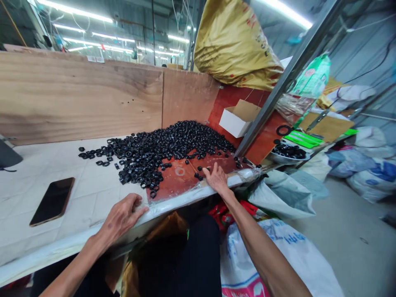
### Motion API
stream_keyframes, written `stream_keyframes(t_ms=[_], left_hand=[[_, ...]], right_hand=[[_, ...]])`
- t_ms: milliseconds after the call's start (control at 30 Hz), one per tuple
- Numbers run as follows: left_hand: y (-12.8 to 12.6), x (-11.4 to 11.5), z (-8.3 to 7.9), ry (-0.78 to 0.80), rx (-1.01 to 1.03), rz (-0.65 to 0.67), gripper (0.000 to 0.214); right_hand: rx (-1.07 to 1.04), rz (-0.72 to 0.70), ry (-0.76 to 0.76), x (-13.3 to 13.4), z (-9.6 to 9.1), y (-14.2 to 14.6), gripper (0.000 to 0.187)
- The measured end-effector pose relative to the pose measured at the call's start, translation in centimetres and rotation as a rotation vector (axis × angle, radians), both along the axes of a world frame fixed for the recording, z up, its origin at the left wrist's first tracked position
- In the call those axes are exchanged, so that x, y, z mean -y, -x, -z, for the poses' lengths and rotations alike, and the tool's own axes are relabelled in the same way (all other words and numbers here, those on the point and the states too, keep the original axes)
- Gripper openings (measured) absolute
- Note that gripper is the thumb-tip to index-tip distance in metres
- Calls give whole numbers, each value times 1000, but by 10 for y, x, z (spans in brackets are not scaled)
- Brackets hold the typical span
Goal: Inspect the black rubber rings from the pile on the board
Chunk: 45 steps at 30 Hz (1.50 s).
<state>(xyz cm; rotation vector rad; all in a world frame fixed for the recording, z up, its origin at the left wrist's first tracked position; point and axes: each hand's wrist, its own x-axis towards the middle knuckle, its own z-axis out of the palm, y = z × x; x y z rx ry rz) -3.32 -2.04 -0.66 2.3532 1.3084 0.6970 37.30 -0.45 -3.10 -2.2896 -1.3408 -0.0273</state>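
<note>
Under strip lights in a crowded workshop, a long counter (46, 173) backed by plywood boards (80, 95) carries a broad heap of small black rings (167, 144), piled thickest at the far middle and thinning to scattered strays toward the left and the near edge. The counter is pale at the left and reddish at the right, where clear plastic sheeting (185, 181) covers it.

The person's right hand (216, 178) lies palm down at the near edge of the reddish part, fingers spread flat and touching a few loose rings (198, 175); its grip is open and holds nothing. The left hand (122, 216) rests on the counter's near lip, fingers loosely curled, nothing visibly in it.

The rings look hard, glossy and light; they would likely slide and roll on the plastic, so each seems best pinched across its rim, or many swept together with a flat palm.

A dark phone (53, 201) lies face up on the pale side, well apart from the heap. At the far right stand a small white cardboard box (238, 117) and a metal bowl (287, 156) of more black parts, beyond a slanting steel post (278, 90). A bulging yellow sack (235, 41) sits above, and white sacks (278, 255) crowd the floor to the right.
</note>
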Motion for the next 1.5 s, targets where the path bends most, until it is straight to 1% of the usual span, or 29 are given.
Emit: stream_keyframes(t_ms=[33,100,233,333,467,533,600,700,800,933,1033,1100,1167,1233,1300,1333,1400,1433,1500], left_hand=[[-2,-6,4,32,-10,-30,27],[-10,-14,8,61,-24,-89,32],[-26,-18,3,59,-116,-159,39],[-32,-17,0,54,-177,-192,39],[-34,-14,1,54,-246,-240,41],[-35,-14,2,39,-263,-245,42],[-36,-13,3,15,-267,-243,42],[-39,-11,3,-10,-263,-237,46],[-40,-10,6,-42,-250,-224,51],[-39,-11,13,-68,-208,-220,53],[-37,-12,17,-84,-158,-178,44],[-35,-11,17,-91,-131,-153,39],[-33,-9,15,-96,-106,-142,35],[-32,-6,12,-95,-81,-117,30],[-32,-5,10,-86,-79,-58,22],[-32,-5,10,-83,-89,-29,18],[-33,-7,11,-80,-113,-17,12],[-33,-8,13,-81,-119,-40,12],[-34,-10,15,-89,-104,-118,14]], right_hand=[[9,-16,53,-11,4,-2,81],[24,-92,92,-30,13,8,80],[29,-216,-15,-58,24,49,86],[-14,-293,-41,-81,22,68,86],[-56,-421,-35,-110,13,84,86],[-62,-489,-57,-120,9,95,80],[-70,-545,-82,-123,6,107,69],[-91,-599,-116,-116,5,124,57],[-110,-636,-137,-97,7,140,54],[-95,-586,-104,-72,12,169,52],[-103,-539,-66,-62,13,193,51],[-132,-545,-62,-59,13,201,52],[-194,-547,-102,-57,10,197,51],[-258,-539,-200,-49,9,181,46],[-295,-543,-310,-34,8,161,36],[-314,-555,-337,-25,7,151,29],[-375,-637,-295,-2,5,140,17],[-399,-709,-248,8,4,139,14],[-385,-859,-178,25,2,147,10]])
